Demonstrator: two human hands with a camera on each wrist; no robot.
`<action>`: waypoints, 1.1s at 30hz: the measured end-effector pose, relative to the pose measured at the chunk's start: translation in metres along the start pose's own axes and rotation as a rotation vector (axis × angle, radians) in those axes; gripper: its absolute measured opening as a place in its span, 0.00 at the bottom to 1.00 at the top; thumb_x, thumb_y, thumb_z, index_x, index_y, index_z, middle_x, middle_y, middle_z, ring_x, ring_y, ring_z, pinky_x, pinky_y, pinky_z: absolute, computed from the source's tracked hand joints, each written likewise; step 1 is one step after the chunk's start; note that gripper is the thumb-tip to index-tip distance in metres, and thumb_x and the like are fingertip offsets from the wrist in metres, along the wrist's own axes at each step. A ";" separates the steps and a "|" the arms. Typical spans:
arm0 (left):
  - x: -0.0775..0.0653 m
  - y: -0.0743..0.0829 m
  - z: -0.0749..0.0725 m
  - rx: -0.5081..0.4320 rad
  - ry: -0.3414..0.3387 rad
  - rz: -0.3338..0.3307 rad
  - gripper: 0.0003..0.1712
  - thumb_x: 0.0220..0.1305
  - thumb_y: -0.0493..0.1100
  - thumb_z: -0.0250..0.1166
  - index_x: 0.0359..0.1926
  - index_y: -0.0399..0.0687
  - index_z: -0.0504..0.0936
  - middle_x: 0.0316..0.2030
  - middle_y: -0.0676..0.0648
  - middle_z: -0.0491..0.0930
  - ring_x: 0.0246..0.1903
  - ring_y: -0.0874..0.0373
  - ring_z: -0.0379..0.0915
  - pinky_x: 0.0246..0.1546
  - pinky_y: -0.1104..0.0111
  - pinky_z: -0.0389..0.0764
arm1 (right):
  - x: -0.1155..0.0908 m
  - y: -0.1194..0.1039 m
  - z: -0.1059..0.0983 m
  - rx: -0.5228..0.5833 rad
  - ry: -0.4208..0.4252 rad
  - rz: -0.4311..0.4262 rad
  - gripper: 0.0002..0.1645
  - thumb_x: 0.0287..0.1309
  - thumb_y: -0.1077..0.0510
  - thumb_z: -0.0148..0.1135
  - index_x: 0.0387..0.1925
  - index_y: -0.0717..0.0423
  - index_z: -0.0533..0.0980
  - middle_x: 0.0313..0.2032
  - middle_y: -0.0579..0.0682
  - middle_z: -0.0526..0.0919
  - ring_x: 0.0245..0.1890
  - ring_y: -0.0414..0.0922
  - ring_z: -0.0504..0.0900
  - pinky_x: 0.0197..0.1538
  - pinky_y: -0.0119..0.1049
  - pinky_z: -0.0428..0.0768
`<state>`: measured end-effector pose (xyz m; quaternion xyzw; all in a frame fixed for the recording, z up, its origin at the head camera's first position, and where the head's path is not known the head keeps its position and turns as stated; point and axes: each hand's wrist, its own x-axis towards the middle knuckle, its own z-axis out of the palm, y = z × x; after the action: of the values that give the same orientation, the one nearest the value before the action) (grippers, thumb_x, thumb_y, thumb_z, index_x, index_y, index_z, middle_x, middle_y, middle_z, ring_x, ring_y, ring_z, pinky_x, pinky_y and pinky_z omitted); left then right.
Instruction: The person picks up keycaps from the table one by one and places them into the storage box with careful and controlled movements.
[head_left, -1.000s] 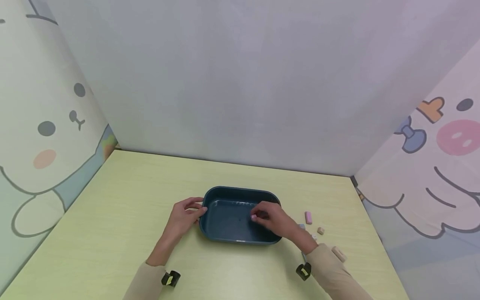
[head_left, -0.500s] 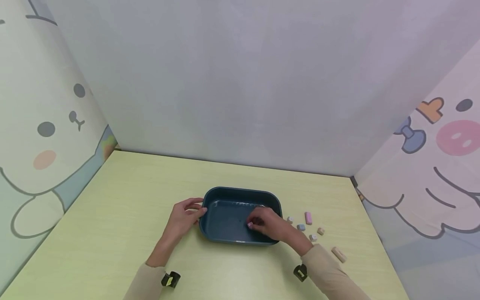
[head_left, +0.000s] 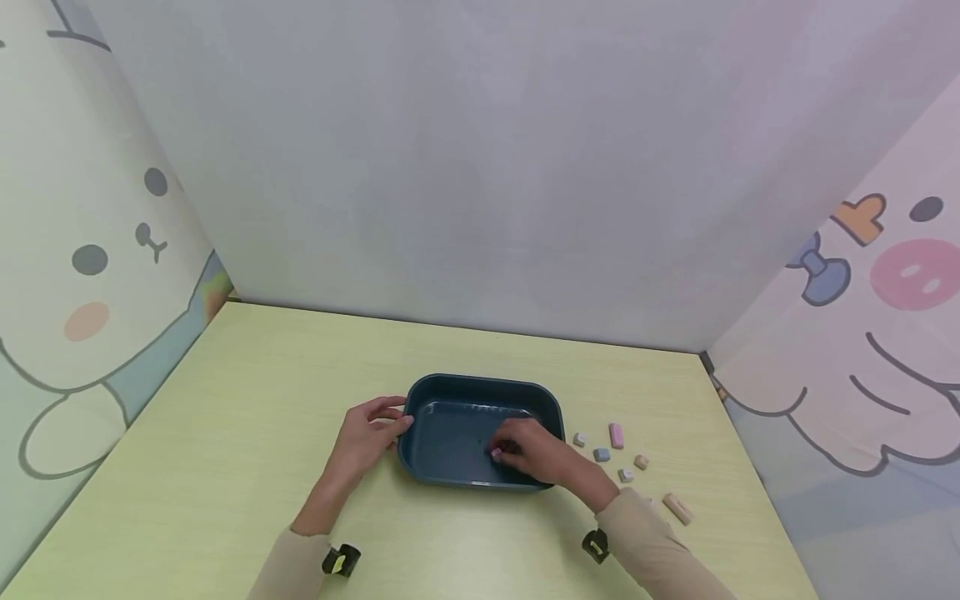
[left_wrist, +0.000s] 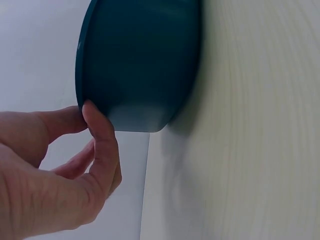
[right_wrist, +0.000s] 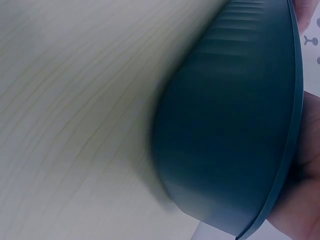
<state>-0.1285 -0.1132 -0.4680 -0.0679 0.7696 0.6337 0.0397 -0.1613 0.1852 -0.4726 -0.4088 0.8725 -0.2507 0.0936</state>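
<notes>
A dark teal rectangular basin (head_left: 450, 437) stands on the pale table in the head view. At its left end my left hand (head_left: 365, 435) pinches the rim between thumb and finger; the left wrist view shows this grip on the basin wall (left_wrist: 142, 65) close up. My right hand (head_left: 534, 452) reaches over the right end into the basin, low above its floor. Between its thumb and fingertips it pinches a small pink block (head_left: 496, 453). In the right wrist view the basin's outer wall (right_wrist: 225, 125) hides the right fingers and the block.
Right of the basin lie small loose pieces: a longer pink one (head_left: 617, 436), a blue one (head_left: 602, 455), a white one (head_left: 626, 475), a small tan one (head_left: 642, 461) and a longer beige one (head_left: 678, 509). A curtain (head_left: 480, 208) hangs behind the table.
The right hand with the pink block has moved slightly left and lower inside the basin. More of the loose pieces on the right now show. The left hand stays on the rim.
</notes>
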 end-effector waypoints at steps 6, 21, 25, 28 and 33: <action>0.001 -0.001 0.001 -0.003 0.000 -0.001 0.21 0.67 0.36 0.70 0.59 0.35 0.81 0.43 0.38 0.84 0.36 0.45 0.84 0.30 0.67 0.83 | -0.001 0.000 0.000 0.003 -0.005 0.023 0.07 0.67 0.65 0.66 0.44 0.62 0.84 0.40 0.50 0.84 0.40 0.41 0.81 0.44 0.33 0.81; 0.002 -0.003 0.000 -0.006 0.003 -0.003 0.21 0.67 0.37 0.70 0.59 0.35 0.81 0.42 0.39 0.84 0.36 0.45 0.84 0.30 0.67 0.83 | -0.003 0.001 0.004 0.011 0.009 0.055 0.08 0.68 0.63 0.66 0.47 0.59 0.84 0.41 0.48 0.83 0.41 0.39 0.80 0.46 0.33 0.81; 0.002 -0.003 0.000 -0.007 0.002 0.001 0.21 0.67 0.37 0.70 0.59 0.35 0.82 0.42 0.39 0.84 0.36 0.46 0.84 0.30 0.67 0.83 | -0.003 -0.001 0.003 -0.017 0.036 0.047 0.09 0.68 0.62 0.66 0.47 0.58 0.84 0.42 0.48 0.83 0.42 0.39 0.80 0.47 0.35 0.81; 0.002 -0.004 0.000 -0.004 0.003 0.001 0.21 0.67 0.37 0.70 0.59 0.35 0.82 0.42 0.39 0.84 0.36 0.46 0.84 0.30 0.67 0.83 | -0.004 -0.004 0.001 -0.027 0.066 0.037 0.09 0.66 0.62 0.68 0.47 0.58 0.83 0.42 0.48 0.84 0.42 0.39 0.80 0.48 0.36 0.81; 0.001 -0.003 -0.001 -0.005 0.004 0.000 0.21 0.67 0.36 0.70 0.59 0.35 0.82 0.42 0.39 0.84 0.36 0.45 0.84 0.30 0.67 0.83 | -0.007 -0.005 -0.002 -0.015 0.120 0.040 0.12 0.65 0.63 0.69 0.50 0.59 0.82 0.44 0.49 0.85 0.43 0.40 0.81 0.49 0.37 0.82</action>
<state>-0.1293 -0.1144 -0.4712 -0.0693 0.7679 0.6356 0.0379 -0.1541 0.1879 -0.4685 -0.3761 0.8865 -0.2661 0.0431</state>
